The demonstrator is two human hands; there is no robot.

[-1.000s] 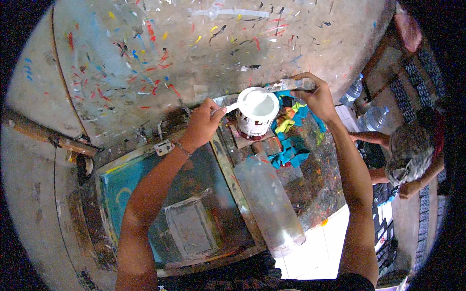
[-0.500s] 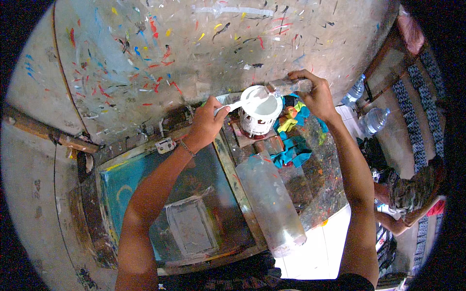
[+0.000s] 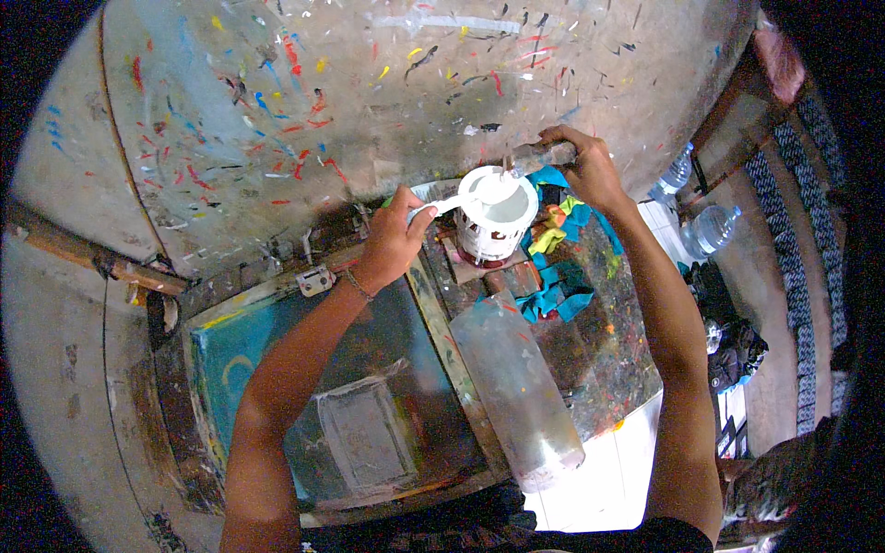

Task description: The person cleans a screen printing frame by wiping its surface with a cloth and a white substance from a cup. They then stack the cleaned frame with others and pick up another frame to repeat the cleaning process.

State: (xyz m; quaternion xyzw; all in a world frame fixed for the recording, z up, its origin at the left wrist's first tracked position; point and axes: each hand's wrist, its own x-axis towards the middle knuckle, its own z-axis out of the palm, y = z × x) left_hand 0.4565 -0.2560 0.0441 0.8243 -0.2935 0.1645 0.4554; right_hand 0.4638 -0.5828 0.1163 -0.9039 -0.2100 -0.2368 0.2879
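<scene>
A white tub (image 3: 489, 230), its outside stained and patchy, stands upright on the cluttered worktop with white paint-like stuff inside. My left hand (image 3: 395, 238) is closed around the handle of a white spoon (image 3: 449, 205), whose head is over the tub's mouth. Beyond the tub's right rim, my right hand (image 3: 590, 166) grips a smudged, greyish, bottle-like thing (image 3: 539, 158) held sideways. Its left end is above the far rim, with a white streak below it. Its exact kind is unclear.
A wooden-framed printing screen (image 3: 359, 433) lies left, next to a cloudy plastic cylinder (image 3: 516, 392). Teal and yellow cloth scraps (image 3: 558, 288) lie right of the tub. A paint-flecked wall (image 3: 369, 101) rises behind. Water bottles (image 3: 710, 232) and a person's dark clothing (image 3: 784, 484) are at the right.
The spoon head and the bottle-like thing have moved apart, and a white streak now shows beneath the latter. The person at the right has shifted toward the lower edge.
</scene>
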